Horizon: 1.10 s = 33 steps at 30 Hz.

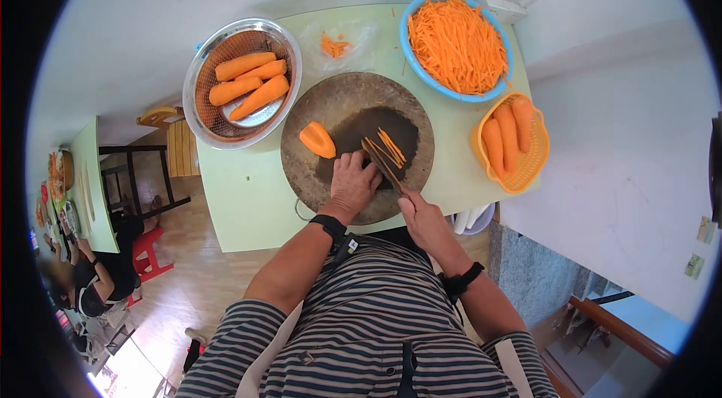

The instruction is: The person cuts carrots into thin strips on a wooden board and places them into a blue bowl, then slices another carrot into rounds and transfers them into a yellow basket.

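A round, dark-stained chopping board [308, 108] lies on the table in front of me. My left hand [352, 184] presses down on it with curled fingers, over a carrot piece mostly hidden beneath them. Wrapped round the handle of a knife [385, 166], my right hand [423, 219] holds the blade close beside the left fingertips. Thin carrot strips [392, 146] lie along the blade on the board. To the left of them rests a thick cut chunk of carrot [317, 140], apart from both hands.
Behind the board, a metal bowl [191, 108] holds several peeled carrots, and a blue basin [406, 41] is heaped with carrot shreds. A plastic bag [361, 52] with orange scraps lies between them. At right stands a yellow basket [519, 184] with carrots. People sit far left.
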Available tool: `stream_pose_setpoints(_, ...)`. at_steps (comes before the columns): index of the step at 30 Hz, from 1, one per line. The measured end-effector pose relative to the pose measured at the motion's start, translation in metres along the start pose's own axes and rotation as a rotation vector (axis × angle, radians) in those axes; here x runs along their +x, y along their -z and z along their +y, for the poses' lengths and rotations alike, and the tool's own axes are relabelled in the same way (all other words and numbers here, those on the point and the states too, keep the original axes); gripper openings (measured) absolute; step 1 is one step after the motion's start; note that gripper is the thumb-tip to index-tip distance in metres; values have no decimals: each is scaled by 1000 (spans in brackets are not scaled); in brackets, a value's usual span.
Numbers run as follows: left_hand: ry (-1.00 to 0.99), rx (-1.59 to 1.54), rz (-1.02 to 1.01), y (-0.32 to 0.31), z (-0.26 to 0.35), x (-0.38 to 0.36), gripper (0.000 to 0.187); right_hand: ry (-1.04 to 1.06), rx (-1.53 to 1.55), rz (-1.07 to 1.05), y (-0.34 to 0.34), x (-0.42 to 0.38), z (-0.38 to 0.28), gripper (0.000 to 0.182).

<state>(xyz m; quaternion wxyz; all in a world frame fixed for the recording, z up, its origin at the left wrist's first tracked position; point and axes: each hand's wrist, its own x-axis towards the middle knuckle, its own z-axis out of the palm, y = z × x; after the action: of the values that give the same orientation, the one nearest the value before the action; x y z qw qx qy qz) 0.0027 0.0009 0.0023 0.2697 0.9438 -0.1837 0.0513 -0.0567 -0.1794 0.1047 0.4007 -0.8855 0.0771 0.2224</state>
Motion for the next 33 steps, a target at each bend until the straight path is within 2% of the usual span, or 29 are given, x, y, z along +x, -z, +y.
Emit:
stream_pose_setpoints(4, -4, 14, -3, -1, 0, 0, 20, -11, -7, -13, -4, 32, -10, 41)
stream_pose_setpoints(9, 6, 6, 34, -6, 0, 0, 22, 135, 119, 138, -11, 62, -3, 40)
stream_pose_setpoints(10, 0, -13, 61, -6, 0, 0, 22, 142, 116, 133, -8, 60, -6, 40)
stream_pose_setpoints(12, 3, -32, 88, -4, 0, -2, 22, 9, 172, 77, 3, 48, -10, 39)
stream_pose_setpoints(16, 25, -54, 65, -6, 0, -1, 23, 61, 101, 56, 9, 18, 1, 39)
stream_pose_setpoints(24, 12, -35, -6, -2, -2, -3, 24, 15, 30, -29, 3, -13, 10, 39)
stream_pose_setpoints(26, -5, -56, 0, -4, -4, -3, 33, 3, 27, -23, 2, -14, 9, 39)
stream_pose_setpoints(29, 5, -52, -24, -1, -3, -3, 34, -29, 5, -23, 0, -13, 4, 39)
stream_pose_setpoints(31, 12, -33, -30, 0, -2, -2, 30, -52, -11, -25, -2, -11, 2, 39)
stream_pose_setpoints(33, 20, -14, -32, 0, -1, -2, 27, 19, 0, 15, -5, -4, 4, 39)
